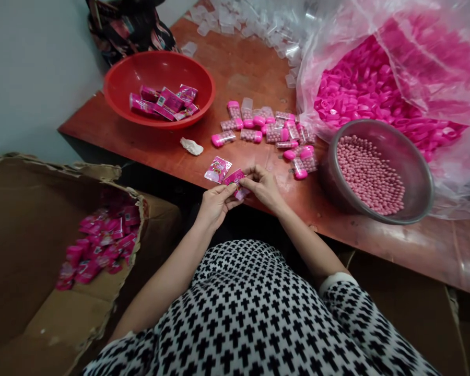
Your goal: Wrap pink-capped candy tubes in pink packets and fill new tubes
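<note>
Pink, glossy printed wrapper (234, 176) is pinched between the fingers of both hands, left (215, 204) and right (263, 189), right at the reddish-brown counter's (254, 68) front edge. Flat pink printed piece (218, 168) sits just beside it. Pink-capped clear bottles (274, 134) crowd behind, but there's bare counter rightward, up to the round grey bowl (418, 172).
</note>
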Demonstrator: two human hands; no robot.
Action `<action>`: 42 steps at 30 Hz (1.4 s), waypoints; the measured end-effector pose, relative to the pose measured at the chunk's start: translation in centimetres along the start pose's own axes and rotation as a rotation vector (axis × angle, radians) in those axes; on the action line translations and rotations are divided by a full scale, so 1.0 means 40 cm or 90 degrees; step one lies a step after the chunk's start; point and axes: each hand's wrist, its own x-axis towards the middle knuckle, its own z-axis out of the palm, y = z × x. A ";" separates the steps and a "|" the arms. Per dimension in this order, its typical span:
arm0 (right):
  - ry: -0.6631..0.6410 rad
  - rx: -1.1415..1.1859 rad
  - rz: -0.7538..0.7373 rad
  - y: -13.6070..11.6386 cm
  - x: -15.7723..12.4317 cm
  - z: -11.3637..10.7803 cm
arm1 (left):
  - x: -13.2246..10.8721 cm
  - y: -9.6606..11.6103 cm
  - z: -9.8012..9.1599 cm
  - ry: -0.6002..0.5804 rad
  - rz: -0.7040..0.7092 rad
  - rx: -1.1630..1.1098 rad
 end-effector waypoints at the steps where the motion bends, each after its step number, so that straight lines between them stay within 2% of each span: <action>1: 0.000 -0.051 -0.029 -0.001 -0.002 -0.016 | -0.001 -0.001 -0.002 0.006 0.005 0.007; 3: 0.020 -0.218 -0.112 -0.007 -0.007 -0.075 | -0.003 -0.002 -0.006 0.023 0.019 0.020; 5: 0.055 -0.467 -0.189 -0.012 -0.013 -0.161 | -0.003 -0.003 -0.011 0.041 0.033 0.018; 6: 0.056 -0.590 -0.188 -0.014 -0.017 -0.207 | -0.002 -0.003 -0.013 0.049 0.036 0.009; 8: 0.027 -0.784 -0.125 -0.017 -0.026 -0.283 | 0.000 -0.002 -0.014 0.065 0.038 -0.022; 10: -0.031 -0.893 -0.086 -0.018 -0.031 -0.325 | 0.001 0.001 -0.013 0.082 0.035 -0.060; 12: -0.103 -0.924 -0.119 -0.018 -0.026 -0.328 | 0.000 0.006 -0.010 0.095 0.029 -0.092; 14: -0.148 -0.915 -0.183 -0.017 -0.009 -0.308 | -0.002 0.013 -0.008 0.101 0.023 -0.120; 17: -0.142 -0.908 -0.235 -0.009 0.026 -0.277 | -0.008 0.021 -0.012 0.113 0.015 -0.154; 19: -0.151 -0.898 -0.262 0.004 0.046 -0.275 | -0.013 0.023 -0.019 0.121 0.013 -0.170; 22: -0.178 -0.838 -0.307 0.027 0.064 -0.306 | -0.018 0.027 -0.031 0.129 0.011 -0.204; 25: -0.128 -0.796 -0.296 0.036 0.064 -0.333 | -0.018 0.030 -0.034 0.131 -0.002 -0.231; 28: 0.014 -0.751 -0.220 0.020 0.027 -0.297 | -0.014 0.031 -0.025 0.131 -0.007 -0.247; 30: 0.100 -0.595 -0.160 -0.001 -0.022 -0.227 | -0.010 0.030 -0.018 0.137 -0.001 -0.255; 31: 0.096 -0.456 -0.122 -0.011 -0.052 -0.183 | -0.009 0.029 -0.014 0.140 0.002 -0.256; 33: 0.033 -0.179 -0.026 -0.029 -0.109 -0.093 | -0.006 0.026 -0.008 0.144 0.013 -0.256; 35: 0.021 -0.026 0.037 -0.039 -0.152 -0.018 | -0.005 0.022 -0.002 0.143 0.029 -0.261; 38: 0.069 0.065 0.067 -0.038 -0.173 0.044 | -0.004 0.014 0.008 0.125 0.055 -0.266; 42: 0.103 0.090 0.065 -0.022 -0.157 0.062 | -0.002 0.004 0.020 0.097 0.071 -0.250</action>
